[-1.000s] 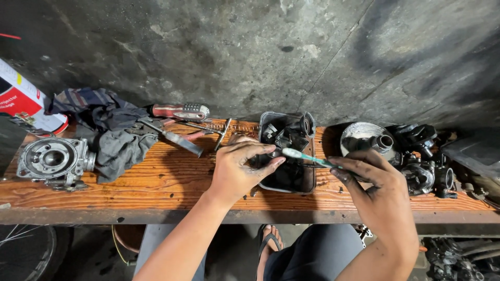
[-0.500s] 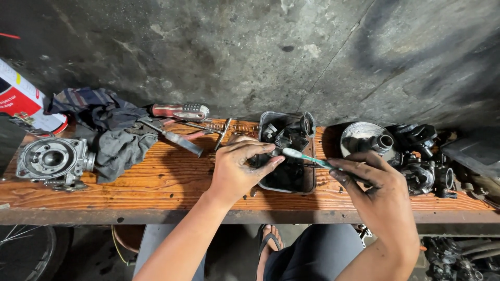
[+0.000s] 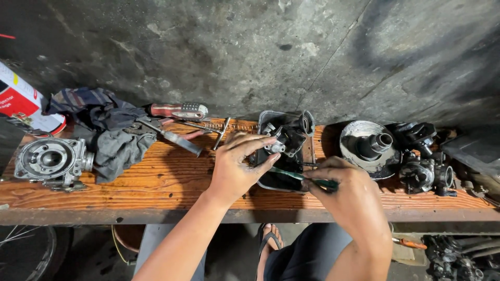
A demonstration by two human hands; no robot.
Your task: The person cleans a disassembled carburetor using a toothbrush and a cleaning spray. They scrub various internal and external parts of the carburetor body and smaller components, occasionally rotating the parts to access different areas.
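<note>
Wooden surface [image 3: 156,182] spans the frame's middle band, concrete wall above. Dark rag [image 3: 112,138] and grey engine casting [image 3: 49,160] at left; screwdriver with red handle [image 3: 177,111] just above the rag. Round metal housing [image 3: 367,148] right of centre. Metal tray [image 3: 271,179] at centre. Left hand [image 3: 234,169], fingers clenched on a small dark carburetor part [image 3: 286,140] over the tray. Right hand [image 3: 346,195], lower right of centre, fingers grasping a green-handled brush [image 3: 299,177], its tip in the tray.

Red-and-white can [image 3: 23,106], far left
</note>
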